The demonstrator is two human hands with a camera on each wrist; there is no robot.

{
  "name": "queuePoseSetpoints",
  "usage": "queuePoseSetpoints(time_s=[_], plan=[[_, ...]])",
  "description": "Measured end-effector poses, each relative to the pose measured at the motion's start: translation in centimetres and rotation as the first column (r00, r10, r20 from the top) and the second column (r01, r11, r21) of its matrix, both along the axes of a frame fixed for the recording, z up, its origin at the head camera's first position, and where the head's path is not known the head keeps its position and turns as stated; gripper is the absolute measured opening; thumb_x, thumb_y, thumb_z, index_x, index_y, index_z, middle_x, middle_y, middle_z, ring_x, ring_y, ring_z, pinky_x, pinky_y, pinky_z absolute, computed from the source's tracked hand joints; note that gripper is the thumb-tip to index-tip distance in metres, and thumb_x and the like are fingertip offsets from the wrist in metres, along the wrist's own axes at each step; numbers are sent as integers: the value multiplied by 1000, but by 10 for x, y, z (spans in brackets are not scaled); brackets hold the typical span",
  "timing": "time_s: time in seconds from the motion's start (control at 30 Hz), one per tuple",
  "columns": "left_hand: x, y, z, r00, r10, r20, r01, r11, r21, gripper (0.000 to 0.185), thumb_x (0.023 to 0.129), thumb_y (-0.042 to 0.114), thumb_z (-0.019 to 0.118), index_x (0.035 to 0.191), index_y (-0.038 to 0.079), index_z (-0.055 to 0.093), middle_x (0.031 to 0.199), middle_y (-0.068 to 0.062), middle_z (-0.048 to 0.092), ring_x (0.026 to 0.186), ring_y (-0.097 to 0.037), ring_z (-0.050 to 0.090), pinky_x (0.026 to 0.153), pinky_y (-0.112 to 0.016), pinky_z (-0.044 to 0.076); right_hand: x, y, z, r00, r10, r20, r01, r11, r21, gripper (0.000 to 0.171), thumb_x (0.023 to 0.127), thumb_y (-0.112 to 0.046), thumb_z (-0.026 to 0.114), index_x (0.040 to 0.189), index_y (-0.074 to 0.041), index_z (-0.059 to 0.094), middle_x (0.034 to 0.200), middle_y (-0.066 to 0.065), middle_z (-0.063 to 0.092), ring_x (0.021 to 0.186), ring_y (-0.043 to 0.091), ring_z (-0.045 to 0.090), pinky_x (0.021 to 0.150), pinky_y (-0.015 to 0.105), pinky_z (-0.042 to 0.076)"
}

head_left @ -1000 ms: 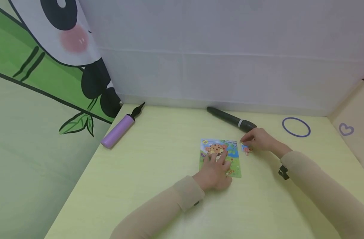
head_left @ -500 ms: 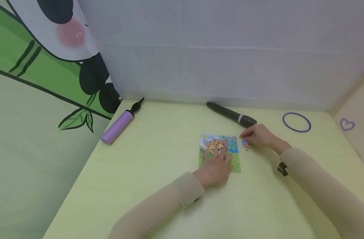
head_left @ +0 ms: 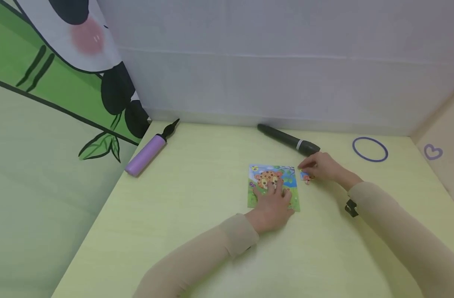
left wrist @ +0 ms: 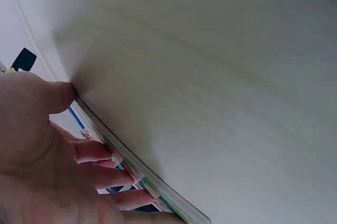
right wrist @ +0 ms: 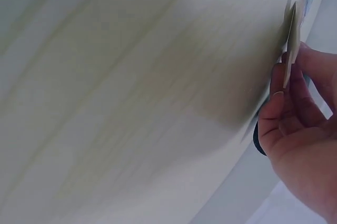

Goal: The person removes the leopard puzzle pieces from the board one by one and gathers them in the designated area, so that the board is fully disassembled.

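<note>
A small square jigsaw puzzle (head_left: 291, 182) with a cartoon leopard on blue and green lies flat on the table. My left hand (head_left: 272, 210) rests on its lower half, fingers spread and covering part of the picture. In the left wrist view, the thumb of that hand (left wrist: 47, 166) meets the edge of the puzzle board (left wrist: 152, 184). Just right of the board, my right hand (head_left: 323, 166) pinches a small puzzle piece (head_left: 306, 176) between thumb and fingers. The right wrist view shows this thin piece (right wrist: 293, 42) edge-on, tilted up from the table.
Behind the right hand lies a black pen-shaped object (head_left: 286, 139) with a pale band. A purple hand pump (head_left: 146, 155) with a black nozzle is at the table's left edge. A blue ring (head_left: 387, 154) lies at the back right, before a pale cloth wall (head_left: 227, 82).
The left hand has shifted slightly right over the puzzle, uncovering more of the leopard's face. The right hand keeps its pinch beside the board. The head view has tilted slightly.
</note>
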State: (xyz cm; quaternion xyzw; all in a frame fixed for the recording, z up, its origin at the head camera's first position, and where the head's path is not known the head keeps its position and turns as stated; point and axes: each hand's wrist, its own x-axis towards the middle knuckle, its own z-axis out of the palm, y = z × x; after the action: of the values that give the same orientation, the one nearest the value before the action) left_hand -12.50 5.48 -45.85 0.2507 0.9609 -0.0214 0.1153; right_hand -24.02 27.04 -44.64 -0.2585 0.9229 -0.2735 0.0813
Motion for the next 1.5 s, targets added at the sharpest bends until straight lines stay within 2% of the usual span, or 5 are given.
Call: queuePoseSetpoints(time_s=[0.3,0.7,0.9,1.23,1.5], plan=[[3,1,-5,1000,-4,6,4,1000,-26,60,97,58,31,147,25,31,159,-10,0,141,-38,10,93,-74,20,2,2,-6,1000,-5,10,5,1000,2,15,87,-2,68,102,-2,73,102,15,69,90,30,66,78,45,51],[4,0,-6,999,14,30,-15,998,57,58,98,57,31,146,25,34,159,-10,-1,141,-40,5,95,-74,14,0,2,-11,1000,-12,15,12,1000,-3,17,88,-2,66,104,-2,72,104,14,69,92,29,65,80,45,51],[6,2,-8,999,29,39,-30,999,24,64,97,59,28,150,23,29,159,-9,-4,141,-38,-1,95,-75,10,0,1,-15,1000,-26,-2,26,1000,-5,14,87,-4,67,101,-2,73,101,13,70,90,29,66,79,45,51],[11,3,-5,999,42,5,-42,999,-1,66,97,59,26,151,21,27,159,-9,-3,142,-37,-1,97,-73,13,1,2,-14,999,-31,-18,31,999,-10,11,87,-4,68,97,-3,74,98,11,70,88,27,65,77,44,50],[8,2,-5,1000,12,3,-11,998,-55,68,97,61,22,153,22,23,159,-7,-4,142,-36,-1,98,-70,18,0,3,-13,999,-33,-13,33,999,-9,11,87,-4,68,97,-3,74,98,10,70,87,26,65,78,44,50]])
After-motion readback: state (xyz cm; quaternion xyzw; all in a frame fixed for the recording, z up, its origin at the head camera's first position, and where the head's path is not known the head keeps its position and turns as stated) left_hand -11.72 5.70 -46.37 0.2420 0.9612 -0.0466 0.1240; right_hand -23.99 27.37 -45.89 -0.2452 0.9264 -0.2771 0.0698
